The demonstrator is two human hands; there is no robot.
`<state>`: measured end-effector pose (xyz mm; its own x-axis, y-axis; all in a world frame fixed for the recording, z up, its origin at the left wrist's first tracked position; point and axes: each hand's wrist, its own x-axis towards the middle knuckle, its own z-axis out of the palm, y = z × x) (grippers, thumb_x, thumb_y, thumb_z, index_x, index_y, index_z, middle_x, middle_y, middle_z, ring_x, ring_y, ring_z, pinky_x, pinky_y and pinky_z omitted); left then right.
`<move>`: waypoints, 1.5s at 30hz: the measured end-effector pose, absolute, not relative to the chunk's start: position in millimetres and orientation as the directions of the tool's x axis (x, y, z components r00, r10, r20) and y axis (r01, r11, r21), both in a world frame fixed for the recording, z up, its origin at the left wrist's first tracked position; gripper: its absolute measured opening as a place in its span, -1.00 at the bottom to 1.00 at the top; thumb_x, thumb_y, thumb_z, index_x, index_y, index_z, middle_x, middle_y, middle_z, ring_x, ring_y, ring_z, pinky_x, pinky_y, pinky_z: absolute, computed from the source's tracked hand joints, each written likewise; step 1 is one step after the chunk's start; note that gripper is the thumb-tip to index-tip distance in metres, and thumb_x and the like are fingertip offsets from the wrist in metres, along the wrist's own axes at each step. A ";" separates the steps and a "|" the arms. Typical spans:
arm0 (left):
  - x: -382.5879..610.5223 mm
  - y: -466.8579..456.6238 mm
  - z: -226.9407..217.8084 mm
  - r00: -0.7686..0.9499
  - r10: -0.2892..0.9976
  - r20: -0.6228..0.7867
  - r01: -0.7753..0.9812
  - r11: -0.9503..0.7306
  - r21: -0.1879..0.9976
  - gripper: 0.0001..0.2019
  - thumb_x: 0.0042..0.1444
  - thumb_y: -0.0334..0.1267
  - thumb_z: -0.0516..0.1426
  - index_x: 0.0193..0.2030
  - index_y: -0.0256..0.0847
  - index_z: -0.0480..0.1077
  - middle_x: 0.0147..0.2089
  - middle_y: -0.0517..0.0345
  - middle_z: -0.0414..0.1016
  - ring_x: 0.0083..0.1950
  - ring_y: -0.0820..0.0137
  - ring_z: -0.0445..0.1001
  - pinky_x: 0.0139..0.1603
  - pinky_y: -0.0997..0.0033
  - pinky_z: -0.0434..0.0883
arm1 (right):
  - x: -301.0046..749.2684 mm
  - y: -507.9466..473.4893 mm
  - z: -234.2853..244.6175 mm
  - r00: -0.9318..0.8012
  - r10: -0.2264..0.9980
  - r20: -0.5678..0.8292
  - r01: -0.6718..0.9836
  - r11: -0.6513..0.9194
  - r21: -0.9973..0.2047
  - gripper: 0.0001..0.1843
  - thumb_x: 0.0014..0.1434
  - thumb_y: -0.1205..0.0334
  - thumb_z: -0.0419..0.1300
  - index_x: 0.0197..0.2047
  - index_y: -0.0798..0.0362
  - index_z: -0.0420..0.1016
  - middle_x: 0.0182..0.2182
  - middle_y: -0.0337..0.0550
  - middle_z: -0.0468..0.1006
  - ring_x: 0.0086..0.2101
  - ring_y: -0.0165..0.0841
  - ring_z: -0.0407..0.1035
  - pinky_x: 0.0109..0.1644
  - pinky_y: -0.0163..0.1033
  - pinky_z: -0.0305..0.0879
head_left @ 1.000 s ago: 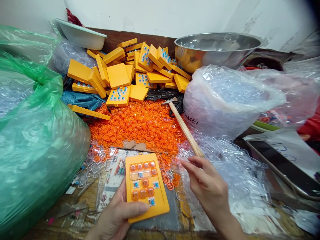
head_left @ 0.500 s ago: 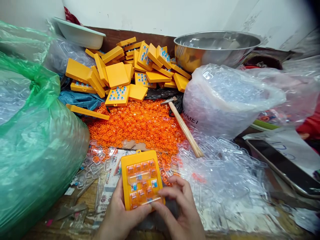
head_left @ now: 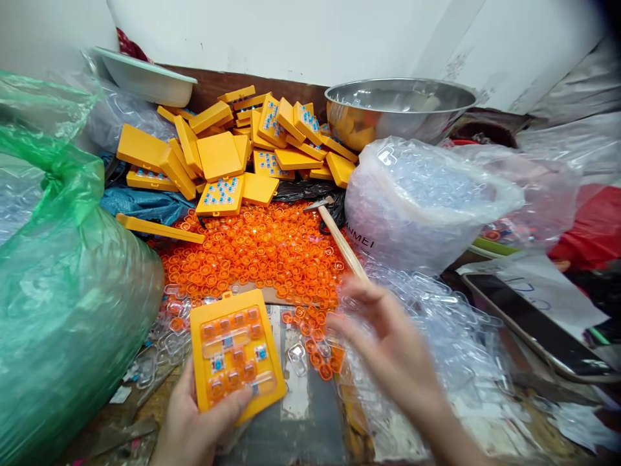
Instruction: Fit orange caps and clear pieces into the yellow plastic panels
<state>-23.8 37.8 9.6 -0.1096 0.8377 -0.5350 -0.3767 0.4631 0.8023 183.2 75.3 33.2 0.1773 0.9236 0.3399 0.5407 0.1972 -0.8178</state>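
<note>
On the table point(head_left: 162, 398), a bulging green bag point(head_left: 92, 323) stands left and a white bag point(head_left: 407, 213) right. Between them spreads a heap of orange pieces point(head_left: 257, 252). The right hand point(head_left: 388, 349), motion-blurred, hovers with fingers parted beside the hammer point(head_left: 342, 243). The left hand point(head_left: 194, 421) grasps a yellow case point(head_left: 250, 357), tilted before the heap, orange caps point(head_left: 224, 324) seated in it.

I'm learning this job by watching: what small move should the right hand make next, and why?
Probably the right hand should pick up a loose small cap: on the yellow panel in the left hand, two blue-centred spots show no orange cover, and loose orange caps lie close by.
</note>
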 end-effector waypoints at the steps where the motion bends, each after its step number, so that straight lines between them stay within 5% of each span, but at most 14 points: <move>1: -26.7 40.3 10.5 -0.120 0.832 -0.542 -0.385 0.465 0.797 -0.15 -0.35 -0.24 0.42 0.12 -0.26 0.16 -0.17 -0.06 0.61 -0.14 0.04 0.57 -0.10 0.19 0.50 | 205.0 97.4 53.5 0.223 0.852 0.473 0.652 0.230 -0.722 -0.64 0.05 0.09 0.28 -0.09 0.01 0.41 -0.01 0.03 0.46 0.00 -0.23 0.34 0.05 -0.09 0.27; 2: -29.2 42.3 10.8 -0.122 0.829 -0.546 -0.393 0.465 0.794 -0.11 -0.36 -0.24 0.42 0.16 -0.24 0.14 -0.17 -0.04 0.62 -0.11 0.02 0.57 -0.10 0.19 0.50 | 227.2 121.2 74.0 0.201 0.694 0.691 0.890 0.165 -0.425 -0.65 0.11 0.08 0.22 -0.08 0.10 0.45 -0.03 0.11 0.46 0.00 -0.22 0.34 0.02 -0.10 0.28; 3: -31.2 43.8 10.8 -0.119 0.829 -0.547 -0.399 0.464 0.791 -0.08 -0.36 -0.23 0.43 0.18 -0.22 0.12 -0.17 -0.02 0.62 -0.10 0.01 0.56 -0.10 0.18 0.50 | 248.6 145.4 93.2 0.215 0.624 0.751 0.937 0.086 -0.340 -0.61 0.14 0.13 0.19 -0.04 0.23 0.46 0.03 0.24 0.41 0.09 -0.17 0.24 0.04 -0.08 0.22; 7: -32.4 45.2 9.4 -0.094 0.815 -0.572 -0.396 0.497 0.772 -0.08 -0.34 -0.22 0.42 0.19 -0.26 0.11 -0.17 -0.06 0.62 -0.11 -0.02 0.56 -0.08 0.13 0.49 | 309.5 224.7 142.7 0.301 0.776 0.554 0.944 -0.160 -0.289 -0.35 0.07 0.02 0.13 -0.01 0.50 0.44 0.01 0.39 0.43 0.06 -0.04 0.28 -0.06 0.03 0.12; 10: -28.3 44.8 7.7 -0.049 0.809 -0.586 -0.382 0.527 0.759 -0.12 -0.36 -0.21 0.42 0.13 -0.30 0.14 -0.20 -0.12 0.62 -0.14 -0.02 0.57 -0.10 0.13 0.49 | 323.4 248.7 151.1 0.331 0.861 0.386 0.937 -0.251 -0.244 -0.29 -0.04 -0.08 0.10 -0.06 0.43 0.47 -0.02 0.27 0.49 0.01 -0.07 0.34 -0.19 -0.01 0.13; 15: -23.2 46.1 3.9 0.028 0.812 -0.583 -0.363 0.552 0.751 -0.14 -0.34 -0.21 0.42 0.12 -0.29 0.14 -0.17 -0.18 0.61 -0.18 0.01 0.58 -0.10 0.09 0.47 | 317.3 244.3 147.8 0.384 0.807 0.449 0.923 -0.318 -0.219 -0.32 -0.12 -0.17 0.12 -0.21 0.31 0.58 -0.11 0.10 0.56 -0.01 -0.09 0.34 -0.25 0.02 0.05; 22: -19.7 44.4 5.5 0.061 0.802 -0.595 -0.433 0.558 0.708 -0.10 -0.36 -0.24 0.42 0.16 -0.30 0.13 -0.18 -0.15 0.62 -0.19 0.03 0.58 -0.14 0.16 0.48 | 308.0 218.1 155.2 0.395 0.651 0.648 0.916 -0.230 -0.327 -0.44 0.05 -0.01 0.14 -0.07 0.30 0.49 -0.23 -0.03 0.61 -0.19 -0.31 0.44 -0.23 -0.05 0.13; 25: -16.9 42.7 5.1 0.067 0.798 -0.599 -0.450 0.560 0.696 -0.08 -0.35 -0.26 0.42 0.19 -0.31 0.10 -0.18 -0.16 0.62 -0.18 0.01 0.57 -0.12 0.13 0.48 | 273.0 176.7 142.6 0.383 0.615 0.689 0.857 0.042 -0.514 -0.41 0.07 0.11 0.22 0.16 0.13 0.32 -0.24 -0.11 0.62 -0.31 -0.39 0.46 -0.29 -0.14 0.24; 27: -14.3 41.6 2.8 0.083 0.809 -0.583 -0.461 0.549 0.697 -0.04 -0.33 -0.25 0.41 0.23 -0.31 0.04 -0.16 -0.18 0.61 -0.16 -0.01 0.56 -0.08 0.06 0.46 | 236.4 136.9 116.9 0.376 0.767 0.520 0.619 0.210 -0.757 -0.65 0.04 0.14 0.28 -0.07 -0.01 0.54 -0.41 -0.21 0.62 -0.42 -0.43 0.46 -0.31 -0.24 0.36; 30: -9.4 39.3 -2.9 0.087 0.832 -0.548 -0.468 0.520 0.715 0.00 -0.31 -0.26 0.40 0.27 -0.29 -0.02 -0.12 -0.19 0.60 -0.13 -0.03 0.56 -0.06 0.03 0.45 | 180.5 78.4 60.5 0.044 0.965 0.259 0.429 0.215 -0.877 -0.86 0.00 0.20 0.29 -0.31 -0.15 0.63 -0.45 -0.24 0.60 -0.44 -0.38 0.49 -0.39 -0.30 0.44; 32: -5.9 36.6 -7.4 0.062 0.852 -0.520 -0.441 0.491 0.751 0.01 -0.30 -0.27 0.40 0.28 -0.30 -0.04 -0.12 -0.20 0.60 -0.15 -0.01 0.57 -0.09 0.08 0.47 | 153.4 51.9 25.8 0.086 0.995 -0.043 0.087 -0.051 -0.995 -0.77 -0.03 0.22 0.32 -0.23 -0.18 0.59 -0.46 -0.29 0.55 -0.44 -0.41 0.46 -0.36 -0.31 0.42; 34: -2.8 33.0 -11.6 0.002 0.869 -0.494 -0.384 0.457 0.802 0.00 -0.29 -0.29 0.40 0.28 -0.33 -0.03 -0.11 -0.21 0.60 -0.15 0.02 0.58 -0.12 0.16 0.50 | 137.2 38.2 3.4 0.142 0.967 -0.213 -0.068 -0.205 -0.976 -0.81 -0.08 0.18 0.35 -0.31 -0.11 0.56 -0.49 -0.30 0.52 -0.44 -0.41 0.40 -0.32 -0.31 0.36; 41: 0.6 24.4 -16.0 -0.134 0.872 -0.471 -0.359 0.400 0.843 -0.07 -0.37 -0.32 0.43 0.23 -0.21 0.19 -0.18 -0.03 0.63 -0.19 0.02 0.60 -0.18 0.26 0.53 | 130.2 33.7 -9.4 0.237 0.959 -0.155 -0.057 -0.145 -0.988 -0.89 -0.07 0.20 0.33 -0.39 -0.06 0.52 -0.30 -0.26 0.39 -0.38 -0.43 0.28 -0.25 -0.31 0.23; 45: -1.4 19.1 -14.7 -0.123 0.869 -0.479 -0.335 0.419 0.844 -0.11 -0.37 -0.34 0.43 0.20 -0.20 0.23 -0.16 -0.04 0.62 -0.14 -0.02 0.58 -0.13 0.24 0.53 | 130.5 32.0 -14.1 0.167 0.961 -0.221 -0.241 -0.177 -0.954 -0.74 -0.07 0.12 0.35 -0.34 -0.08 0.36 -0.27 -0.31 0.43 -0.30 -0.42 0.40 -0.19 -0.32 0.33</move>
<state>-1.4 19.1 -14.7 -0.1229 0.8689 -0.4794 -0.3347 0.4185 0.8443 130.5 32.0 -14.1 0.1671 0.9609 -0.2209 -0.2414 -0.1773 -0.9541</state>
